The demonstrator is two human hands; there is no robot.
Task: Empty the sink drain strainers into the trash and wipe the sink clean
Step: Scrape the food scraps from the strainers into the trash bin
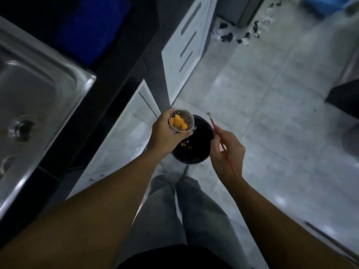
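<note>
My left hand (165,135) cupped around 1 drain strainer (181,120) of orange scraps (179,122), tilted above the black trash bin (196,150), right hand (226,150) just beside, pinching 1 red stick (223,145), both forearms extended.

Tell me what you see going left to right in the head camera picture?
Steel sink → left hand holding the strainer with orange scraps → black trash bin → right hand holding a red stick.
</note>
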